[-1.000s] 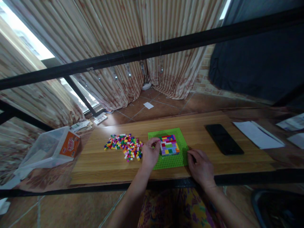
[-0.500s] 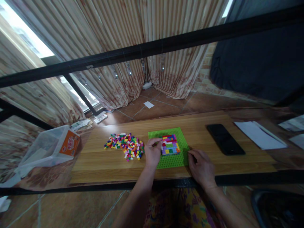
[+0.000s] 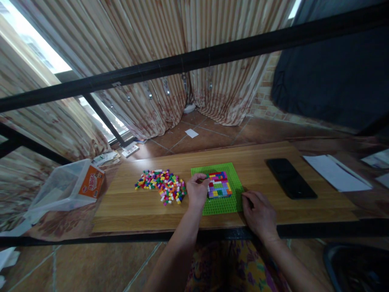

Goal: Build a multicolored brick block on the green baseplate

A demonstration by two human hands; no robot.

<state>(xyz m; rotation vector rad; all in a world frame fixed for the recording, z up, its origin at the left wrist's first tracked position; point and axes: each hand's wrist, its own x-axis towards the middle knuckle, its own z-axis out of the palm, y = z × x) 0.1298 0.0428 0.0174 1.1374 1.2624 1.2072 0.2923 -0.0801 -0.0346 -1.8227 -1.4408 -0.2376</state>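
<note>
A green studded baseplate (image 3: 219, 207) lies on the board, with a flat block of multicoloured toy bricks (image 3: 219, 185) built on it. At that block's left side is my left hand (image 3: 197, 192), thumb and forefinger pinched together at its upper left corner. What sits between those fingertips is too small to make out. My right hand (image 3: 260, 215) has its fingers curled, with the tips closed at the baseplate's right edge. To the left of my left hand, a loose pile of small coloured bricks (image 3: 170, 187) is spread out.
The wooden board (image 3: 127, 215) also carries a black phone (image 3: 290, 178) on the right. Past it lie white paper and a pen (image 3: 337, 173). A clear plastic box (image 3: 60, 188) with an orange label stands at left. A black metal bar (image 3: 158, 67) crosses beyond the board.
My left hand's pinched fingertips have moved slightly up along the block's left side. My right hand stays at the baseplate's edge. The whole view has shifted a little.
</note>
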